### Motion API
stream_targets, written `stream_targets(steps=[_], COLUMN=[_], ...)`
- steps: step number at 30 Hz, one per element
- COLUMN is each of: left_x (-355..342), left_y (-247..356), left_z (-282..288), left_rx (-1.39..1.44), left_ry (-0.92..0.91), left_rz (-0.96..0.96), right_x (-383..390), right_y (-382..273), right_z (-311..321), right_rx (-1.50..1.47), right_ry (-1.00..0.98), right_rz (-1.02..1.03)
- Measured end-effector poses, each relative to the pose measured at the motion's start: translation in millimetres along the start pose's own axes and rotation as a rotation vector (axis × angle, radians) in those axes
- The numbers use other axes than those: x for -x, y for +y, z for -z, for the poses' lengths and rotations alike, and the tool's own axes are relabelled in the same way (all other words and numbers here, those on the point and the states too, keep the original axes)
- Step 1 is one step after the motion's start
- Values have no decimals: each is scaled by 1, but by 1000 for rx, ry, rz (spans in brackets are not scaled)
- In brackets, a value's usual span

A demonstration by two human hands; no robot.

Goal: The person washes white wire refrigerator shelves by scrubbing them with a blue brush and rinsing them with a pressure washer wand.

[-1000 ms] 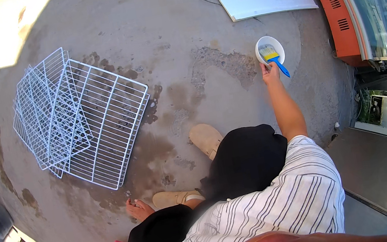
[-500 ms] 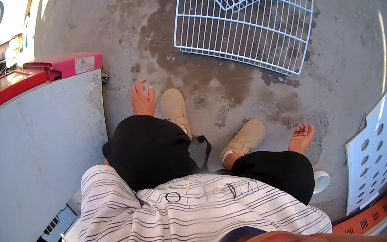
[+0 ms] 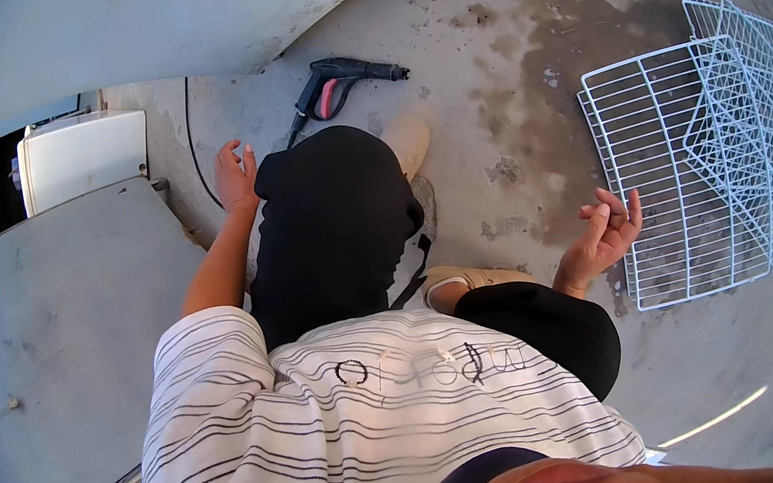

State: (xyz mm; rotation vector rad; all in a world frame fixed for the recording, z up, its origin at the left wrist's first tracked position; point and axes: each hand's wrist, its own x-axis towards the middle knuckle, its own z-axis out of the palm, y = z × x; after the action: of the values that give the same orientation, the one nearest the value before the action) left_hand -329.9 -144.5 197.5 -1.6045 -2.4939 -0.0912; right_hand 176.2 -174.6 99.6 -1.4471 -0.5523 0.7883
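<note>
My left hand [image 3: 239, 176] is raised beside my bent left knee, fingers loosely apart and holding nothing. Just ahead of it, a black spray gun [image 3: 327, 87] with a pink trigger lies on the concrete, a thin dark hose [image 3: 194, 140] nearby. At my right side, my right hand [image 3: 606, 235] is open with curled fingers, near a stack of white wire racks [image 3: 655, 148]; it appears to hold nothing. My feet in beige clogs [image 3: 473, 278] are partly hidden by my black trousers.
A large pale cabinet panel [image 3: 170, 23] borders the top. At the left stand a grey metal surface [image 3: 59, 344] and a white box-like object [image 3: 81, 163]. Damp patches mark the concrete floor [image 3: 517, 109] between the spray gun and the racks.
My view has turned leftward, bringing the spray gun into sight and shifting the racks rightward. My right hand let go of the white bowl with the blue-handled brush, which is out of view now.
</note>
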Motion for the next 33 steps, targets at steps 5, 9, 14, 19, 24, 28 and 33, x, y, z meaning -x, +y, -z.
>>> stream_targets(steps=[5, 9, 14, 19, 24, 28, 33], left_x=[-16, -73, -137, -175, -180, -172, -176], left_y=[-64, -35, -34, 1, -30, -14, 94], left_z=[-45, -113, -205, -243, -255, -214, -130], left_rx=[-105, -51, 212, 270, 498, 643, 751], left_ry=[-42, -200, -603, -808, -938, -1113, -1167], left_rz=[-22, -62, -142, -211, -281, -173, -247], right_x=[-2, 10, 39, 46, 42, 28, 12], right_y=[-4, 0, -14, -47, -59, -85, -102], right_z=[-13, 15, 21, 15, 1, -9, -12], right_rx=[85, 235, 316, 492, 699, 737, 726], right_ry=[-26, 82, 145, 143, -68, -149, -246], right_rz=[-30, 8, -117, -103, -91, -94, -127])
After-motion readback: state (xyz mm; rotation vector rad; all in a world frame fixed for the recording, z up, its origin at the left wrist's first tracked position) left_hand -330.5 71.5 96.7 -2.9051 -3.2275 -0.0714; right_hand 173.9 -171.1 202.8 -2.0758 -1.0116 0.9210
